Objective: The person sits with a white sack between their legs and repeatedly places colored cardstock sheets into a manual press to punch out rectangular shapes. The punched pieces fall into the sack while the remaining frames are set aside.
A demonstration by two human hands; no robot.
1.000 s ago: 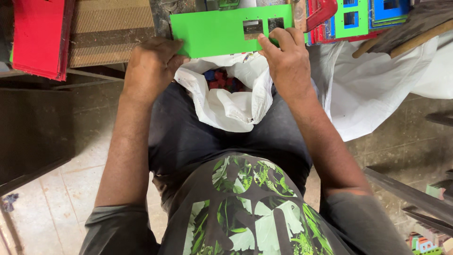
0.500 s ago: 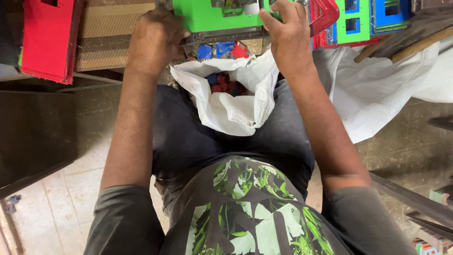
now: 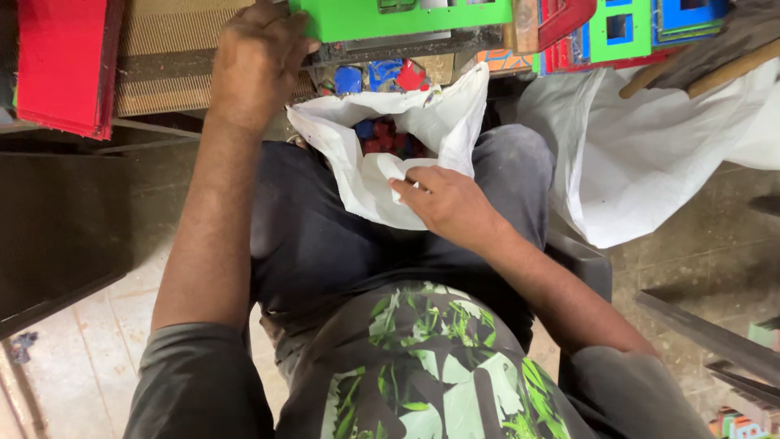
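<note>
Worn, dusty floor tiles (image 3: 65,358) fill the lower left of the frame, and a cluttered work area runs along the top edge, seen from above by a person sitting with a white bag (image 3: 366,175) open on their lap. The left hand (image 3: 256,61), at the upper left, has its fingers curled and clamped on the left end of a flat green panel (image 3: 406,16), a smooth, rigid sheet with rectangular window cut-outs that runs off the top of the frame. The right hand (image 3: 443,199), in the middle of the frame, lies on the near side of the bag with its fingers close together and its tips pressed into a fold of the thin, crumpled plastic; whether they pinch that fold cannot be told. Small red and blue pieces (image 3: 390,138), chunky and glossy, sit deep in the bag's mouth, just beyond those fingertips. It looks like the panel is being steadied while the other hand works at the bag; getting a piece out would call for the fingers to pass the slack rim and close on one small part. A flat red board (image 3: 61,65) and ribbed cardboard (image 3: 166,41) lie at the upper left, bright cut-out panels (image 3: 626,28) at the upper right, above a large, limp white sack (image 3: 642,162).
</note>
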